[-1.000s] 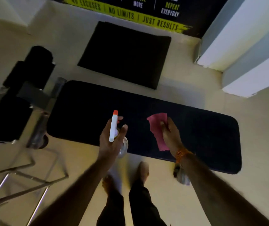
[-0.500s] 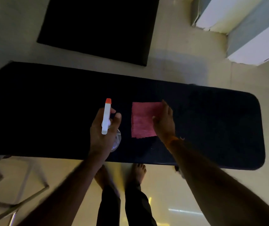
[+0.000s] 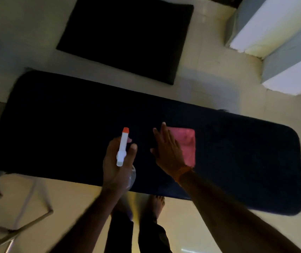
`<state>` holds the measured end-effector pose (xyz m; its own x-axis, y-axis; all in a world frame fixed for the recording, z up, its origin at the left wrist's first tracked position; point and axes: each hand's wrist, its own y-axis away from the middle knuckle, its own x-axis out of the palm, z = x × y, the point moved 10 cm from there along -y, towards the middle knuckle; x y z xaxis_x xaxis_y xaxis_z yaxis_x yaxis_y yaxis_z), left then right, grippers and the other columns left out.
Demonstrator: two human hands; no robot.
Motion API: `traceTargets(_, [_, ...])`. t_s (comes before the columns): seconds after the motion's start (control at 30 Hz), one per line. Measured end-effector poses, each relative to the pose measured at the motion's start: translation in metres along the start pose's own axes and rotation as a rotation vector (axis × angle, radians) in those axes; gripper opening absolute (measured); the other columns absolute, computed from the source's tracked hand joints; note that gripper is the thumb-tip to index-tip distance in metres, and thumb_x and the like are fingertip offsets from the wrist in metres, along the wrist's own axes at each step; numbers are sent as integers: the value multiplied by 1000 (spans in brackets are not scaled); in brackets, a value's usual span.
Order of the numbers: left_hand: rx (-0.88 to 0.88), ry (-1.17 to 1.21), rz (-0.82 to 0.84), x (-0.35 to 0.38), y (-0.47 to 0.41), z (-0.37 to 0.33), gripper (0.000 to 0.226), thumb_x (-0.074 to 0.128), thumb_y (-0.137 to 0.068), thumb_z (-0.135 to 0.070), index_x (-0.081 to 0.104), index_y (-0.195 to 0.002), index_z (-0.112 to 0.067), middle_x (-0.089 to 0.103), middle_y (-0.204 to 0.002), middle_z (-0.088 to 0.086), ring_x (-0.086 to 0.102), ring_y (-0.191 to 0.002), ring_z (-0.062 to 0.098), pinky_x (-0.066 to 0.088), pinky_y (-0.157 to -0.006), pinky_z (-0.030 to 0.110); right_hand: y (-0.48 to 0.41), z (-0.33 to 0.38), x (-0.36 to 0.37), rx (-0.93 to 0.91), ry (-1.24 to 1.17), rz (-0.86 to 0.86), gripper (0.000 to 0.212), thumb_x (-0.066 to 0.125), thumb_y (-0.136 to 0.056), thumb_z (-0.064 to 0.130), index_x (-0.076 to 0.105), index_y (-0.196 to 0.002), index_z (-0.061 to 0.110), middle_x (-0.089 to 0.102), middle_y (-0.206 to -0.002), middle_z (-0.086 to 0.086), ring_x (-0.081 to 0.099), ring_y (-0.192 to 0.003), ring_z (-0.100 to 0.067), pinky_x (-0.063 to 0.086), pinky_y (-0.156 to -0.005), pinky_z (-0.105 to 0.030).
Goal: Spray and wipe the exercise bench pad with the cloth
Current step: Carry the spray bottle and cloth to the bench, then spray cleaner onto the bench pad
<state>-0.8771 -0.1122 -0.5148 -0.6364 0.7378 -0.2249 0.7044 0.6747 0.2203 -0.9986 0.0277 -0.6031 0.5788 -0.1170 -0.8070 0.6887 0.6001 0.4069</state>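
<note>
The long black bench pad runs across the middle of the view. A pink cloth lies flat on it near the centre. My right hand rests flat on the cloth's left part, fingers stretched out, pressing it to the pad. My left hand is just left of it above the pad's near edge, wrapped around a clear spray bottle with a white head and an orange nozzle tip that points away from me. Most of the bottle's body is hidden by the hand.
A black floor mat lies on the pale tiles beyond the bench. White and grey steps or blocks stand at the upper right. A metal frame lies on the floor at lower left. My bare feet stand by the bench's near edge.
My right hand has slid the cloth to the right along the pad and now covers its left side instead of its right. The left hand keeps the bottle in about the same place.
</note>
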Motion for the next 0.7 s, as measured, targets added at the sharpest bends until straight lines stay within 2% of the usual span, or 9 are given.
traceTargets(0.07, [-25,65,-94,-26,-3,-1,29,70,-97,-26,65,-116,-47,70,-101,-9,69,-99,11,56,-84,27,-15,31,7,-66,16,70,79,57,-103,35,10,-165,21,-10,-173,-8,2,-160,-29,21,-128,-48])
traceTargets(0.13, [-46,72,-192,-59,-9,1,43,67,-97,-21,64,-102,-64,63,-78,-4,63,-72,11,51,-67,26,-34,67,18,-110,66,150,79,55,-104,38,7,-165,24,-13,-173,-5,2,-160,-27,19,-128,-49])
traceTargets(0.17, [-77,60,-239,-74,-10,6,43,66,-97,-22,64,-95,-65,58,-70,-2,58,-64,14,47,-61,28,-41,82,24,-127,99,195,80,55,-104,39,6,-165,25,-14,-173,-4,2,-160,-26,20,-128,-49])
traceTargets(0.23, [-151,-3,-335,-112,-15,22,29,67,-97,-30,64,-85,-56,57,-65,-1,57,-60,19,45,-58,35,-58,124,40,-208,162,250,85,59,-102,41,5,-165,25,-16,-172,-3,2,-160,-26,23,-125,-49])
traceTargets(0.3, [-238,-83,-394,-146,-20,40,18,67,-98,-39,64,-80,-39,60,-66,-1,60,-62,19,48,-60,37,-74,169,53,-294,227,259,90,63,-99,41,5,-165,24,-17,-172,-3,2,-160,-26,26,-124,-50])
traceTargets(0.4, [-333,-260,-456,-197,-34,53,36,63,-96,-49,60,-71,-23,62,-65,-2,61,-62,14,44,-59,30,-100,230,69,-410,342,259,102,70,-95,41,-1,-165,21,-20,-171,-5,-3,-160,-29,21,-126,-58])
traceTargets(0.47, [-379,-345,-459,-224,-46,62,41,63,-94,-54,59,-68,-22,61,-64,-5,59,-61,12,40,-57,28,-117,264,80,-467,396,283,115,75,-89,42,-9,-165,21,-26,-170,-4,-12,-160,-29,12,-125,-65])
traceTargets(0.6, [-364,-223,-431,-253,-63,86,35,66,-93,-51,63,-73,-23,59,-58,-4,59,-54,14,46,-56,32,-136,292,113,-437,400,394,135,81,-78,56,-19,-162,24,-30,-169,2,-20,-158,-27,5,-119,-74])
traceTargets(0.7, [-341,-209,-443,-266,-65,91,22,66,-93,-49,62,-74,-39,62,-60,-3,60,-55,13,45,-56,31,-138,287,131,-370,519,379,138,79,-78,61,-24,-160,19,-32,-168,-1,-23,-157,-29,6,-119,-76])
